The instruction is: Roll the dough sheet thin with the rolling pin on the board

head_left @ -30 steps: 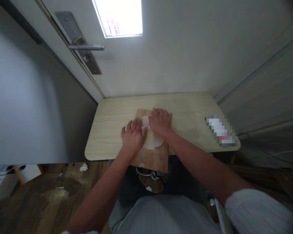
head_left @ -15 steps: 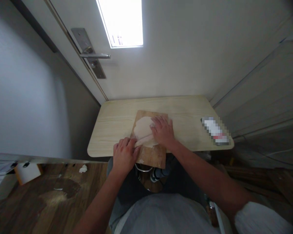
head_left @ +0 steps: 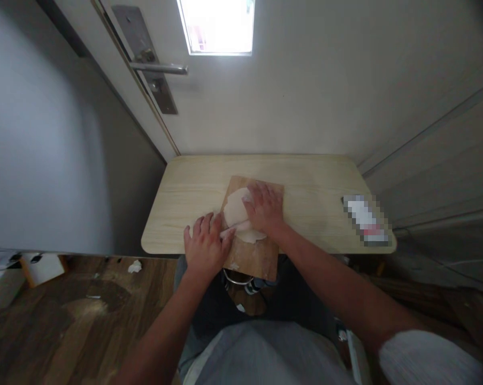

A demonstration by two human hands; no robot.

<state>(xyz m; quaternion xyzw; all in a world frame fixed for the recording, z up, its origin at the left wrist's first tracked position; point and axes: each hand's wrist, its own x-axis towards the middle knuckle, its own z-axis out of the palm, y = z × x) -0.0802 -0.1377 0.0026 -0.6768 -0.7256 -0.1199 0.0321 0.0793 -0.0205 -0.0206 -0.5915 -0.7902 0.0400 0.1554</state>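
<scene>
A thin pale rolling pin (head_left: pixel 241 227) lies slantwise across a flattened sheet of dough (head_left: pixel 236 207) on a small wooden board (head_left: pixel 252 260). My left hand (head_left: pixel 204 243) rests over the pin's left end, fingers stretched and spread, thumb towards the dough. My right hand (head_left: pixel 266 207) lies over the other end and the right part of the dough, its fingers extended flat. Both pin ends are hidden beneath the hands. Flour marks show on the board, which overhangs the table's front edge.
The board sits on a light wooden table (head_left: pixel 317 176) against a door with a metal handle (head_left: pixel 161 68). A blurred-out phone-like object (head_left: pixel 365 220) lies at the table's right end. Below are a metal ring (head_left: pixel 238 280), crumpled paper (head_left: pixel 135 266) and a pale spill (head_left: pixel 86 307) on the floor.
My left hand's fingers have spread and straightened. The right hand has shifted slightly, staying over the pin's right end. The camera view has tilted a little downward.
</scene>
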